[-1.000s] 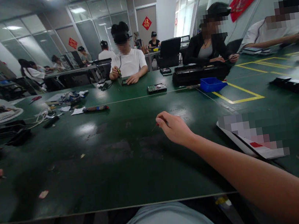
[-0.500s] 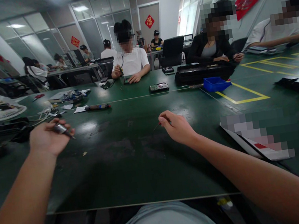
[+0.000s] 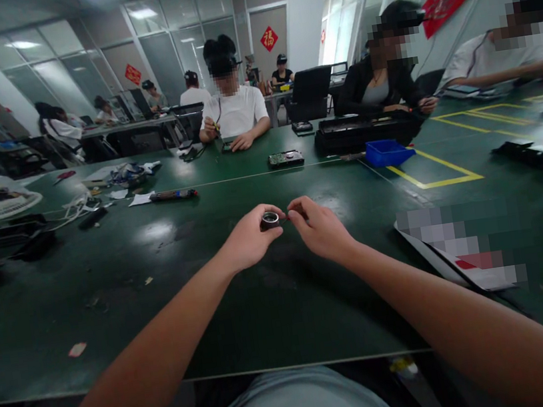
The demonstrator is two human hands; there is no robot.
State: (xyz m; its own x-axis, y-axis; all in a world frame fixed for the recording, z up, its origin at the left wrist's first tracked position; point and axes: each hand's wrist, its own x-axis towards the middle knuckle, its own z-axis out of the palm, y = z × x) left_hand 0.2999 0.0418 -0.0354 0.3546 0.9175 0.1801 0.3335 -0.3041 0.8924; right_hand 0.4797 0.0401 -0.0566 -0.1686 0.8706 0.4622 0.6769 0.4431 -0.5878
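Found table (image 3: 248, 321) green, with yellow lines (image 3: 450, 182). Noted bin (image 3: 388, 153) plain blue. Recorded round part (image 3: 270, 221) dark, silver-rimmed.

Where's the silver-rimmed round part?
Head view, near frame center: the silver-rimmed round part is in the left hand, just left of the right hand's fingertips.
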